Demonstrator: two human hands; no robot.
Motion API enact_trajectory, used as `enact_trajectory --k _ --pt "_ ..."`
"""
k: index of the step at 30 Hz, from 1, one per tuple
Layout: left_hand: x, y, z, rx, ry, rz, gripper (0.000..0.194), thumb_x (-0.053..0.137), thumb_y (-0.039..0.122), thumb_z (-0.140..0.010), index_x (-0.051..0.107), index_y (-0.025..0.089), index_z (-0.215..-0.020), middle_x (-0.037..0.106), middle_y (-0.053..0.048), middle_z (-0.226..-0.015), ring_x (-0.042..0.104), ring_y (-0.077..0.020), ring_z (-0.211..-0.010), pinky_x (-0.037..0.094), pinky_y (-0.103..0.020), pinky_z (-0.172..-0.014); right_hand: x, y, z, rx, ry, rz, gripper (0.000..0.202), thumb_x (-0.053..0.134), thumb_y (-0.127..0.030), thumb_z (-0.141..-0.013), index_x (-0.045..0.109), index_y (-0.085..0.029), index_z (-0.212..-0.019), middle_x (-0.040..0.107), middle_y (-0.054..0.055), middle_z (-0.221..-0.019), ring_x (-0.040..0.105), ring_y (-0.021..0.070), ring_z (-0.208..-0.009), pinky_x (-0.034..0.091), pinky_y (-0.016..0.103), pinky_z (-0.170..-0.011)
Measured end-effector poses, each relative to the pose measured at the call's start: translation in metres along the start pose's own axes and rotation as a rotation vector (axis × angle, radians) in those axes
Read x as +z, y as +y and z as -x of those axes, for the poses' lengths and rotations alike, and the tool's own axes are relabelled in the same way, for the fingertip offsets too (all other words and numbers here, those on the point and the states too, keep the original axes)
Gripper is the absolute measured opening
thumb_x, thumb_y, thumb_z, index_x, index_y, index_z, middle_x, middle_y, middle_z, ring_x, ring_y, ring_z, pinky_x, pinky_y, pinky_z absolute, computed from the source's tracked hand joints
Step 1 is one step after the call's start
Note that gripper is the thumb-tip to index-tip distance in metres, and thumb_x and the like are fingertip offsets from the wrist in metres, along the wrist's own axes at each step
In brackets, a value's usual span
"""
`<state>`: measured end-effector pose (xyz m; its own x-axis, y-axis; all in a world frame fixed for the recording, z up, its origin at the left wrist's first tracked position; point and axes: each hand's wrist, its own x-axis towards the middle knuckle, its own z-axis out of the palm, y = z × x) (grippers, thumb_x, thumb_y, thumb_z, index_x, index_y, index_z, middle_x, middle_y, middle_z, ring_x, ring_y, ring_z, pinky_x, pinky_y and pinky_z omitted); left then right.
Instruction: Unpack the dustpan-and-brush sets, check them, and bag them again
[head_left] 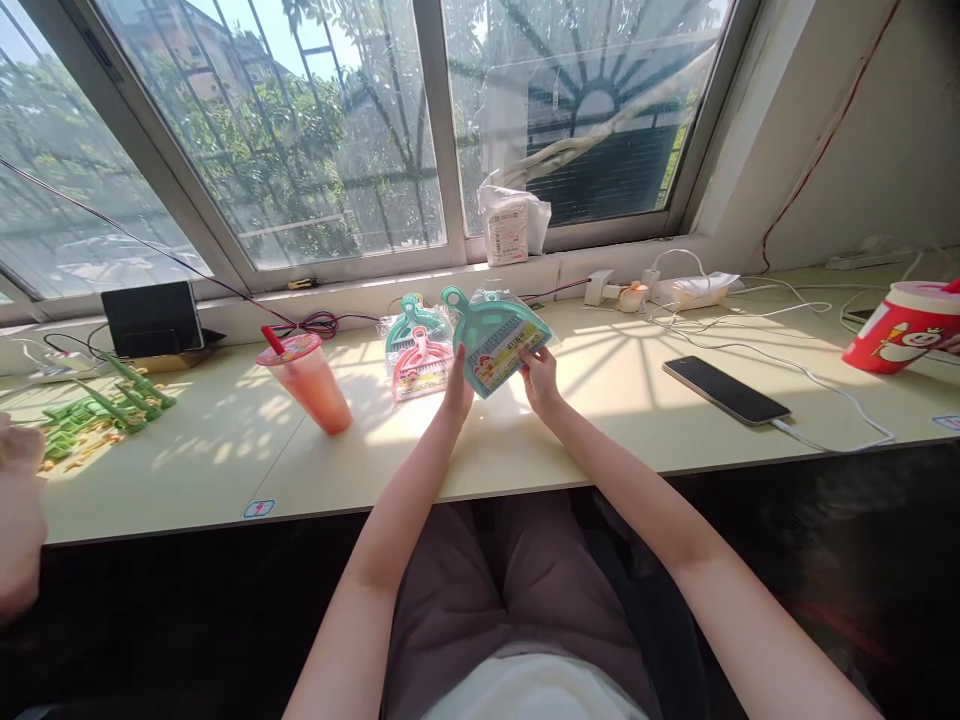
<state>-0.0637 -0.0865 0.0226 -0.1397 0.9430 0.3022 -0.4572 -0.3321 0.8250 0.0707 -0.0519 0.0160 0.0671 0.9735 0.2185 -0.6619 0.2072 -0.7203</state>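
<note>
Between my two hands is a small teal dustpan set (498,338) in clear packaging with a printed yellow label, lifted above the table and tilted. My left hand (457,385) grips its left edge, thumb on the front. On the right, my right hand (540,378) pinches the lower right corner by the label. Behind and to the left, a pink packaged dustpan set (421,360) lies on the table, overlapping another teal one (411,318). Part of the wrapped sets is hidden by the one I hold.
A cup of orange-red drink (307,385) stands left of my hands. A phone (726,390) with a white charging cable lies right. A red cup (900,328), a tablet (153,318), green pieces (105,410) and a tissue pack (510,228) are around. Another person's hand (19,500) shows far left.
</note>
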Motion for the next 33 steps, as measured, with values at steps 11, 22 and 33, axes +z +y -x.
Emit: enact_trajectory --k 11,22,33 --pt "0.002 -0.015 -0.006 0.113 0.172 -0.107 0.048 0.086 0.038 -0.063 0.071 0.019 -0.104 0.076 -0.007 -0.104 0.070 -0.0284 -0.104 0.054 -0.043 -0.095 -0.002 0.005 -0.005 0.033 0.013 -0.021 0.025 0.075 -0.029 -0.070 0.063 -0.021 -0.091 0.073 0.002 -0.094 0.068 0.0180 -0.092 0.059 0.031 -0.075" --pt "0.001 -0.011 -0.008 0.113 0.272 -0.080 0.038 0.083 0.034 -0.066 0.070 0.018 -0.098 0.076 -0.006 -0.095 0.071 -0.0257 -0.096 0.055 -0.038 -0.087 -0.006 0.003 -0.016 0.157 -0.178 0.021 0.036 0.083 -0.038 -0.070 0.064 -0.022 -0.097 0.075 0.002 -0.098 0.070 0.0168 -0.090 0.058 0.028 -0.078" --pt "0.004 -0.012 -0.003 0.035 0.084 -0.102 0.045 0.086 0.039 -0.066 0.068 0.017 -0.102 0.075 -0.007 -0.099 0.071 -0.0257 -0.095 0.055 -0.039 -0.087 -0.013 0.013 -0.014 0.106 0.049 0.064 0.023 0.077 -0.028 -0.074 0.065 -0.022 -0.093 0.074 0.001 -0.093 0.070 0.0163 -0.090 0.059 0.027 -0.076"
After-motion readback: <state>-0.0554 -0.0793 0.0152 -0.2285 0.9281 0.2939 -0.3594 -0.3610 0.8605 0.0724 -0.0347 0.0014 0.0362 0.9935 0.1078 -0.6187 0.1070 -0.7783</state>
